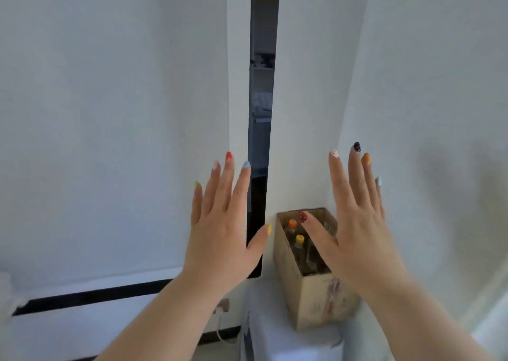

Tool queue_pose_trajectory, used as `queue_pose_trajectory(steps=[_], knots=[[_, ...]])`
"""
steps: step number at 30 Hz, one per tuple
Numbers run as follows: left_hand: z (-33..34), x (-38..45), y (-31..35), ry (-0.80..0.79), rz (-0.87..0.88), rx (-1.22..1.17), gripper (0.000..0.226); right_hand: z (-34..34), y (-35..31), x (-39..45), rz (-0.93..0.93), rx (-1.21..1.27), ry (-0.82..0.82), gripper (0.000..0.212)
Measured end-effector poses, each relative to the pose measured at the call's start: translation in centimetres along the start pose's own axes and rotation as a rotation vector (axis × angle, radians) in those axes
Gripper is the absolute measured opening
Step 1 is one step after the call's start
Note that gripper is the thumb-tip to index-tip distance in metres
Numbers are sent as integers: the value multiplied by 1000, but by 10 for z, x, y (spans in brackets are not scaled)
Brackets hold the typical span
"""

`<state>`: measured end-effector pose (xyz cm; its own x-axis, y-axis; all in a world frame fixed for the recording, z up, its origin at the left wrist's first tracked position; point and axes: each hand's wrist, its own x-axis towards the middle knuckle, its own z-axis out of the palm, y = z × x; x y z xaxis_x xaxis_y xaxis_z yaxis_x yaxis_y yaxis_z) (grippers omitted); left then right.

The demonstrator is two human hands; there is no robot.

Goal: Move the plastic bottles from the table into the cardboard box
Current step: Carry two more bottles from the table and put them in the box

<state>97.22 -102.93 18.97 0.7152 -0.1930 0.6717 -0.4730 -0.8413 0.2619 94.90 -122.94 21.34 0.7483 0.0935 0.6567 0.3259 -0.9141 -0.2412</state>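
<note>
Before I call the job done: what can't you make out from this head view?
- Bottle count: right hand covers part of the cardboard box; only orange cap and yellow cap are clear.
- Table: outside the frame.
- Box print: blurred.

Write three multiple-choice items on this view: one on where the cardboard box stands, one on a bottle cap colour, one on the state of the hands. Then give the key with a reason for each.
1. Where does the cardboard box stand?
A. In the corner by the wall, on a white surface
B. On the floor under a chair
C. On a shelf inside the dark gap

2. Which colours are the two bottle caps that show in the box?
A. Blue and green
B. Orange and yellow
C. Both white

3. How are the left hand and right hand?
A. Each gripping a bottle
B. Both open, fingers spread, holding nothing
C. Closed into fists

Key: 1 A, the box sits against the wall corner on a white surface. 2 B, an orange cap and a yellow cap show. 3 B, both hands are flat and bare of any object.
</note>
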Motion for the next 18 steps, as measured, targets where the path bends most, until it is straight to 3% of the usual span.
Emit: queue_pose_trajectory(steps=[5, 9, 12, 18], knots=[[-106, -42, 41, 45, -226, -947, 79, -75, -79, -53, 89, 835, 41, 76], [-165, -87, 60, 126, -220, -1419, 76, -119, -116, -93, 72, 1258, 50, 84], [-205, -137, 82, 160, -196, -1533, 83, -152, -141, -130, 78, 1419, 31, 89], [-276, -247, 143, 218, -201, -1369, 85, -208, -188, -229, 34, 1415, -40, 82]])
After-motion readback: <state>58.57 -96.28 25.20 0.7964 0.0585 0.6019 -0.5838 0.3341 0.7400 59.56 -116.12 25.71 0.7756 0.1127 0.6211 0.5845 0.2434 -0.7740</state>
